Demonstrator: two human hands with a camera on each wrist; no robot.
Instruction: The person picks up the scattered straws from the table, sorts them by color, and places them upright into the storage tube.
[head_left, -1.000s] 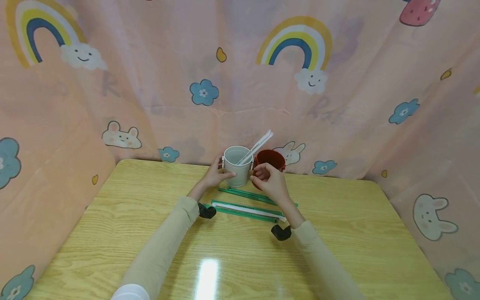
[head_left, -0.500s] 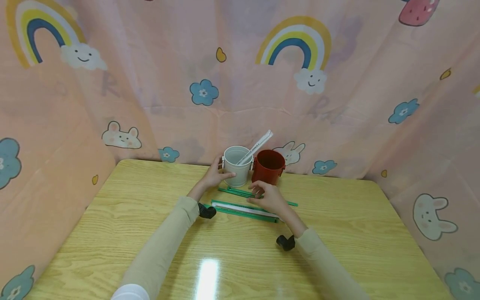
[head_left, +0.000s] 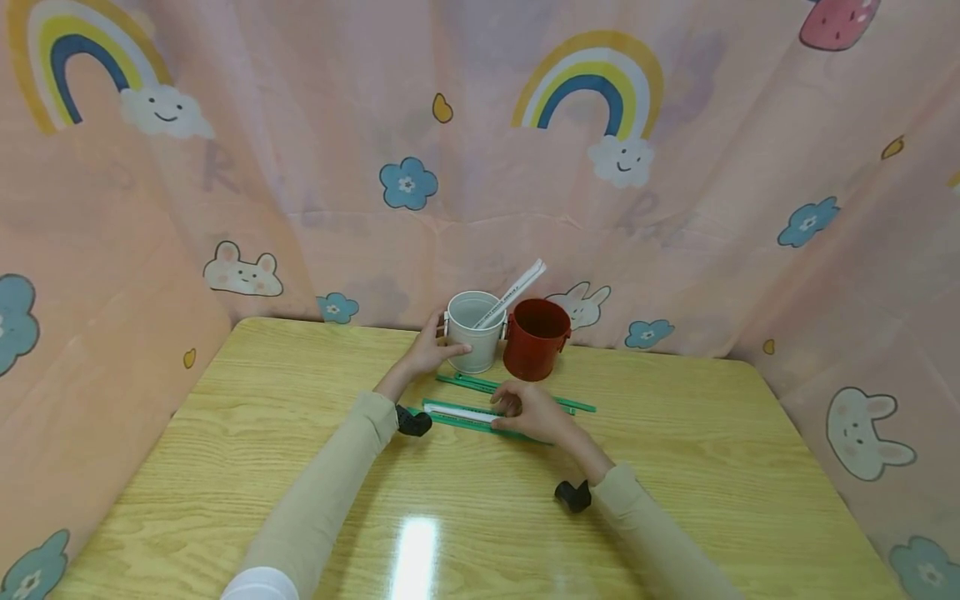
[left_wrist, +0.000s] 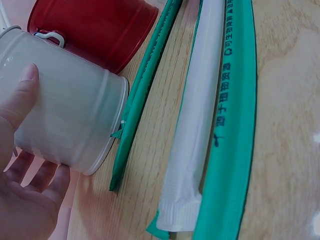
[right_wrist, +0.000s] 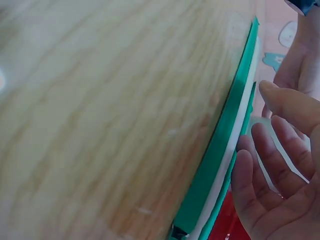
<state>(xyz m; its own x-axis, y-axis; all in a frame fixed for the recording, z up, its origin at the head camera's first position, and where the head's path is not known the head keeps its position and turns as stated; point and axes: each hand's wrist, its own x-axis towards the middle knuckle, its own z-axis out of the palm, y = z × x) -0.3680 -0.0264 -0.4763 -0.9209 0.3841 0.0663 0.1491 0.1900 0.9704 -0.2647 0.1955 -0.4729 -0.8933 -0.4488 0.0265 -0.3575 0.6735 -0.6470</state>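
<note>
"Left hand [head_left: 429, 352]?"
"Gripping the white bucket [head_left: 477, 352], centre of frame; a printed straw [head_left: 517, 288] leans inside."
"Right hand [head_left: 534, 414]?"
"Thumb and fingers parted, nothing pinched, over the white straw [head_left: 461, 412] between green straws [head_left: 463, 424], lower centre. Touching? Can't tell."
"Red bucket [head_left: 531, 357]?"
"Just right of the white one."

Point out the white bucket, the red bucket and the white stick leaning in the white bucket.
White bucket [head_left: 480, 345]: head view, on the front of its outer wall.
Red bucket [head_left: 534, 355]: head view, on the front of its outer wall.
White stick [head_left: 512, 294]: head view, about midway along its visible length.
</note>
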